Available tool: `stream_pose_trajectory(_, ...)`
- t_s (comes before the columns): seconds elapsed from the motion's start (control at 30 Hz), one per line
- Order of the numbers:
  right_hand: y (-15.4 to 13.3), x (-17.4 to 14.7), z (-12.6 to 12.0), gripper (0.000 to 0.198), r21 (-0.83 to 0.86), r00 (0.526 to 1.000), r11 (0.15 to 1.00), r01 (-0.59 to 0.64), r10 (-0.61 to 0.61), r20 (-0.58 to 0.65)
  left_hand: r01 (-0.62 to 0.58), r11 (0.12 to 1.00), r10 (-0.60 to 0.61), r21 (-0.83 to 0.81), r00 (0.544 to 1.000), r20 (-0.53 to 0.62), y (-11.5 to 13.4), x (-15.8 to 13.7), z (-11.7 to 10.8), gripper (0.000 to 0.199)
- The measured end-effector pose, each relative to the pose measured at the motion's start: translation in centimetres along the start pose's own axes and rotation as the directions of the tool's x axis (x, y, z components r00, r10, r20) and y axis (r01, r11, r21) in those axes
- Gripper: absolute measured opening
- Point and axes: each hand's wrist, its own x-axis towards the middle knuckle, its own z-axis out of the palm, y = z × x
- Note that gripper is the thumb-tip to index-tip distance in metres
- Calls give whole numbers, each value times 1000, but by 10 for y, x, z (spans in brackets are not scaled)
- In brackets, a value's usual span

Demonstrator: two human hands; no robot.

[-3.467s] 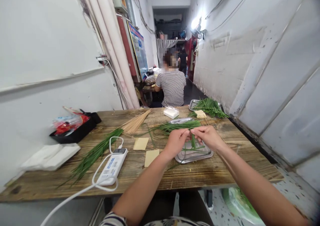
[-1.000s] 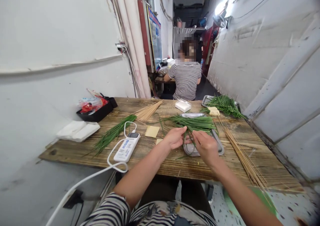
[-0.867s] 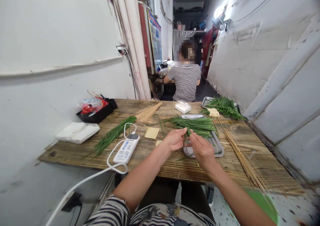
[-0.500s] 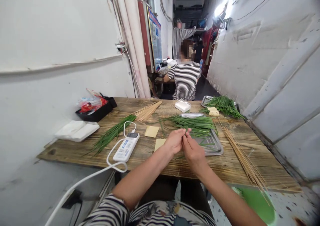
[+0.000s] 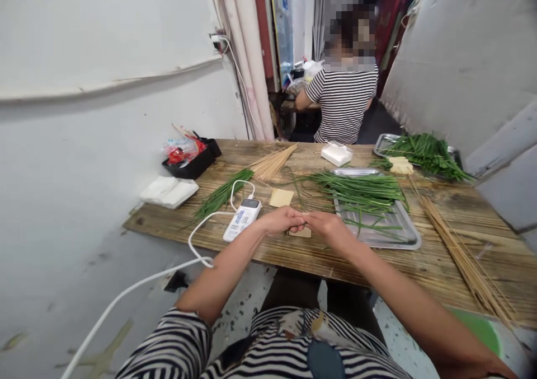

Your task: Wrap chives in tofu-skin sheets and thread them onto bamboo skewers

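My left hand [image 5: 286, 220] and my right hand [image 5: 326, 226] meet fingertip to fingertip above the front of the wooden table. Both are closed in a pinch; a bit of green, which looks like chives, shows between the fingers, mostly hidden. Just below them lies a pale yellow tofu sheet [image 5: 302, 233], partly covered by the hands. Another tofu sheet [image 5: 281, 197] rests flat behind my left hand. To the right, a heap of long green chives [image 5: 361, 190] lies across a metal tray [image 5: 398, 238].
Thin wooden skewers [image 5: 274, 163] fan out behind, near a chive bundle [image 5: 224, 195]. More skewers [image 5: 461, 256] lie at right. A white power bank [image 5: 242, 220] with a cable, napkins [image 5: 169, 192], a black box [image 5: 191, 168] and a second tray of greens [image 5: 428, 152] stand around. A person [image 5: 346, 102] sits beyond.
The view has tilted down and turned left. My hands have shifted left relative to the tray, over the near tofu sheet, and remain together.
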Motion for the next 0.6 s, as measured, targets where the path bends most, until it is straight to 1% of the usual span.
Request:
stream_pose_trajectory(0.07,0,4,11,22,36,999,999,0,1,-43,-24,1000,24,8,1000,-7,-8,-1,-9,31)
stream_pose_trajectory(0.1,1,5,16,22,68,998,998,-3,8,-64,-39,999,40,31,999,-31,-12,-2,-13,30)
stream_pose_trajectory(0.2,7,5,27,21,164,993,985,-52,69,-100,-89,987,111,133,980,-166,-26,-6,-19,24)
stream_pose_trajectory(0.27,12,2,32,20,196,989,977,-87,108,-103,-150,964,207,219,940,-270,-36,-8,-18,22)
stream_pose_trajectory(0.33,16,-1,36,20,195,990,976,-94,113,-89,-218,925,322,311,885,-337,-46,-8,-15,17)
stream_pose_trajectory(0.4,19,-4,40,22,177,992,980,-90,104,-70,-271,883,411,383,842,-350,-55,-5,-12,14)
stream_pose_trajectory(0.43,21,-6,41,23,160,992,983,-88,100,-71,-285,867,436,409,832,-344,-59,-4,-10,14)
stream_pose_trajectory(0.5,22,-10,44,24,112,993,990,-81,91,-82,-295,846,455,444,834,-313,-67,-1,-8,16)
stream_pose_trajectory(0.6,21,-15,46,24,22,994,998,-55,57,-95,-290,845,439,449,856,-273,-74,-1,-7,17)
